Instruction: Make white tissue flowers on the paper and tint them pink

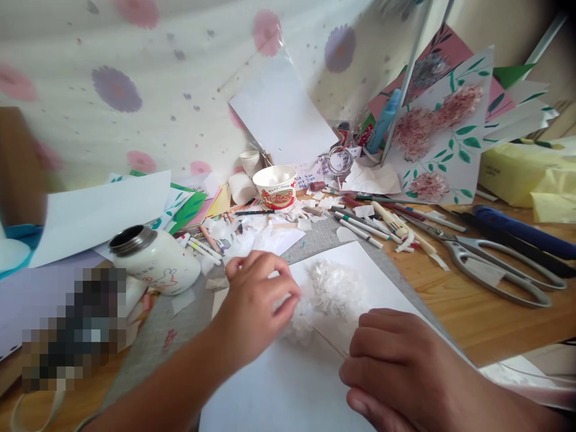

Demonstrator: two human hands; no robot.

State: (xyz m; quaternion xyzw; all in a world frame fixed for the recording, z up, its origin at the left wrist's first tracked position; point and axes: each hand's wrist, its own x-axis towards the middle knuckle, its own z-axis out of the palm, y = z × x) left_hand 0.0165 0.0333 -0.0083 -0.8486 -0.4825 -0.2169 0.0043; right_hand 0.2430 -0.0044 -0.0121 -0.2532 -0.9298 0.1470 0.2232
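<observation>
A white sheet of paper (270, 393) lies in front of me, bearing a fluffy clump of crumpled white tissue paper (337, 288). My left hand (258, 300) is over the sheet's left side, thumb and fingertips pinched on a small, pale piece of tissue paper (307, 288) beside the clump. Looser white tissue (300, 324) shows just below those fingertips. At the lower right, my right hand (400, 366) has its fingers closed round a thin wooden stick (330, 342). The stick slants up and left, its tip near the loose tissue; its other end is hidden by the hand.
Large scissors (477, 252) lie at right near pens (360, 230). An uncapped white bottle (157, 261) lies tilted at left. Behind are a paper bowl (275, 187), paper scraps and a standing flower picture (443, 132). A grey mat (148, 354) lies under the sheet.
</observation>
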